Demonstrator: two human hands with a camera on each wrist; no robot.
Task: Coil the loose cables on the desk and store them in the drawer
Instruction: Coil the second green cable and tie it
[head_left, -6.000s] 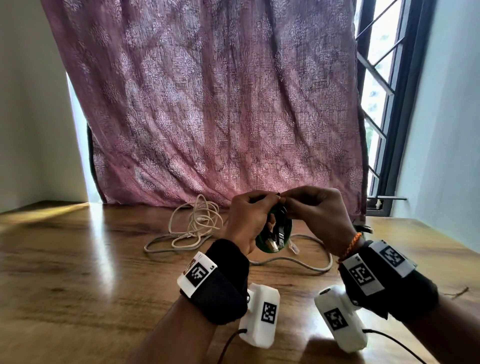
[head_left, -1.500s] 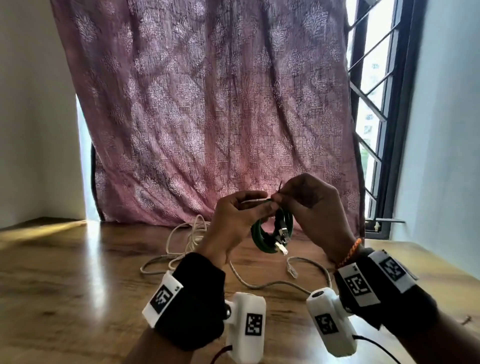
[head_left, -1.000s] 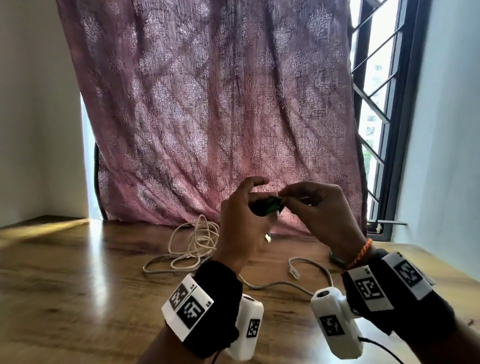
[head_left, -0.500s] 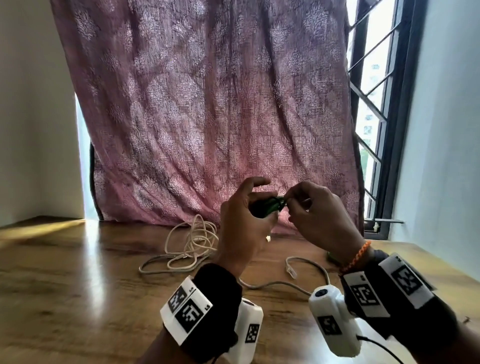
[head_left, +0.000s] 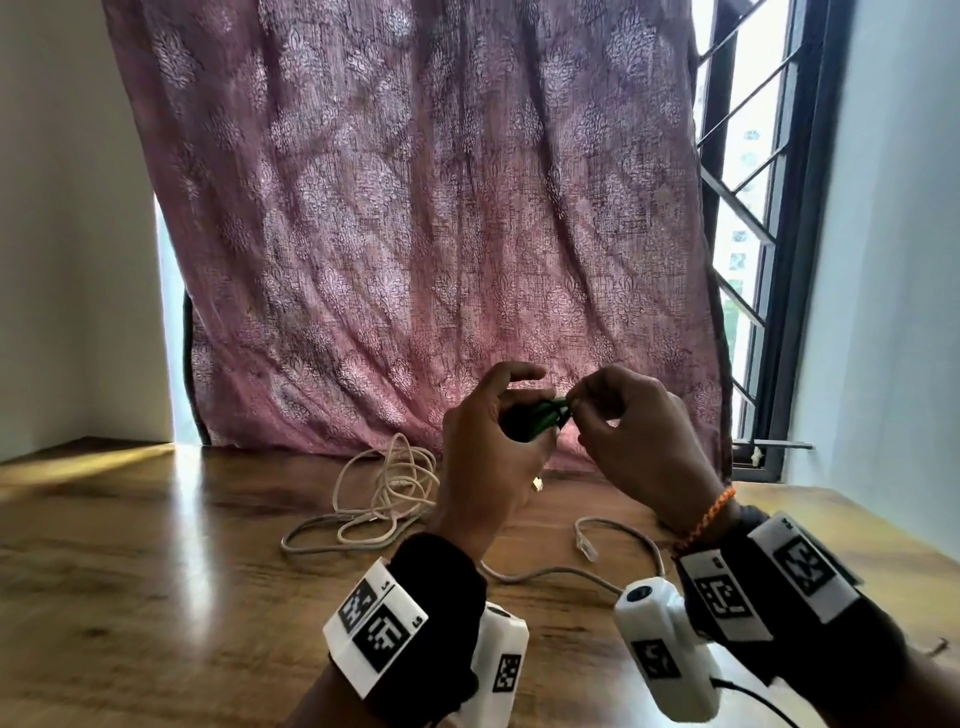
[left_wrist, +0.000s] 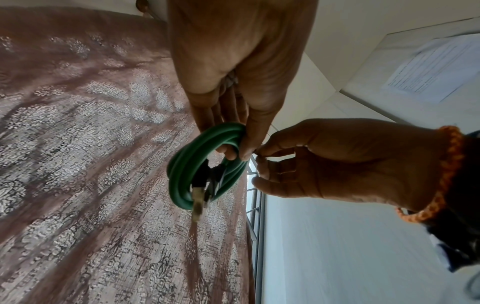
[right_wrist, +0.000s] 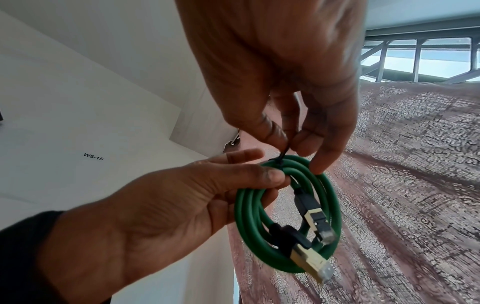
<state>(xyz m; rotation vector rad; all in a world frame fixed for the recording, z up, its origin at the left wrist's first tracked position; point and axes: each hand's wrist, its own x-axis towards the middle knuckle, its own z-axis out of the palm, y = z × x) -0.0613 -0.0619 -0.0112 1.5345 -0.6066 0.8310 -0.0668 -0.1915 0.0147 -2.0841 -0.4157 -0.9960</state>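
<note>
Left hand (right_wrist: 145, 216) grips the coiled green cable (right_wrist: 288, 218); right hand (right_wrist: 283, 67) pinches its thin black tie (right_wrist: 284, 153).

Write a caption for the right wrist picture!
Left hand holds a coiled green Ethernet cable while right-hand fingers pinch its black tie.

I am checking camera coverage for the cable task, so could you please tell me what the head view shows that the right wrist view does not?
Only the head view shows the wooden desk with the loose cream cable and grey cable lying on it.

Only the right wrist view shows the green cable's gold-tipped connectors and the thin black tie pinched by the right hand.

Both show the left hand holding the coiled green cable, and the curtain.
</note>
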